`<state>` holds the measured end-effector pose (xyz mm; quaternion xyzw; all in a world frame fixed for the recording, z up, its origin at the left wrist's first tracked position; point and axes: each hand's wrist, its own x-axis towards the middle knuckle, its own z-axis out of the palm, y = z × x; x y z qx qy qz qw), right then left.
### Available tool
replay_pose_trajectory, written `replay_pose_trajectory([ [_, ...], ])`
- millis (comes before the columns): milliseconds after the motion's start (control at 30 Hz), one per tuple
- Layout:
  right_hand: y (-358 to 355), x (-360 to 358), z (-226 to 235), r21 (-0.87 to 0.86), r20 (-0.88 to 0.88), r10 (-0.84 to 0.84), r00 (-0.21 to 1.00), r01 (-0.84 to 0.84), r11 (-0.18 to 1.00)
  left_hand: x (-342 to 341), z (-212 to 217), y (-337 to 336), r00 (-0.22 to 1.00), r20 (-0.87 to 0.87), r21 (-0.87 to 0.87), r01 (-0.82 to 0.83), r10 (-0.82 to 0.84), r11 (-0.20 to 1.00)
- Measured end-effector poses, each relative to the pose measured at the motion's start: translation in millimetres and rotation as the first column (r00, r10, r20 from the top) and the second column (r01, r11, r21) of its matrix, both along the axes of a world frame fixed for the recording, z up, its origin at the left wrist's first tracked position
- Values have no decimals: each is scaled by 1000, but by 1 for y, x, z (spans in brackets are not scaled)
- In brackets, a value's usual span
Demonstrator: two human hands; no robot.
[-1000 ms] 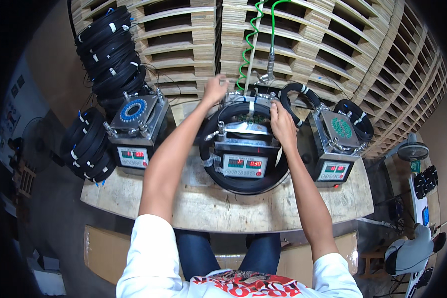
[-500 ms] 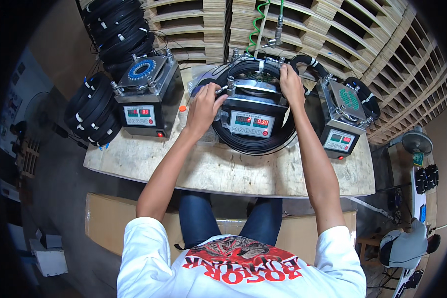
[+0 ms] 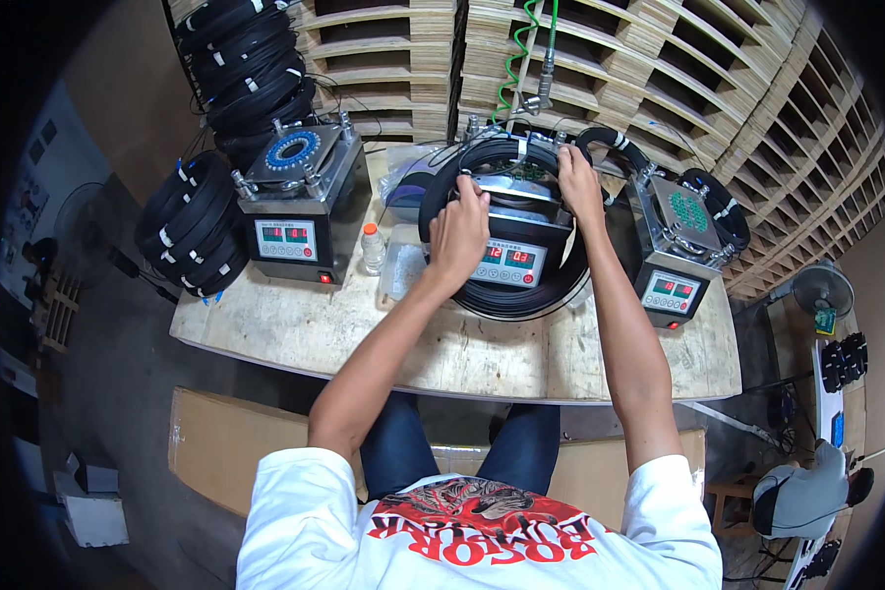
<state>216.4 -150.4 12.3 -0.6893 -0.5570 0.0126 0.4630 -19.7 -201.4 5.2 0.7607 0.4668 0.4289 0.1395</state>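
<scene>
In the head view, the left hand point(image 3: 459, 228) rests just above the centre of the frame with fingers curled down onto the top of the middle machine point(image 3: 509, 248), a grey box with a red-and-green digital display panel on its front. The right hand point(image 3: 577, 183) sits just to the right and higher, fingers pressed together on the black cable coil point(image 3: 506, 295) that rings this machine; whether it grips the coil I cannot tell. A matching machine point(image 3: 300, 202) with a blue-ringed round plate stands at upper left, another point(image 3: 676, 246) with a green plate at right, all on the pale wooden desk point(image 3: 315, 329). A small clear bottle point(image 3: 372, 248) with an orange cap stands between the left and middle machines. Bundles of black coils point(image 3: 192, 231) with white tags hang at far left. A brown cardboard box point(image 3: 231, 442) lies below the desk.
</scene>
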Motion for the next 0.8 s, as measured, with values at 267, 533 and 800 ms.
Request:
replay_pose_trajectory([
  [267,-30,-14,3,488,10,-125,992,104,867,-29,-20,25,949,187,-41,267,-255,963],
  [533,-113,-25,-28,125,-50,-275,960,279,952,-28,-37,41,996,-74,375,-27,59,926],
  [800,-101,-21,-48,372,-323,-24,946,150,916,-13,-56,41,1000,-1,277,0,1,961],
])
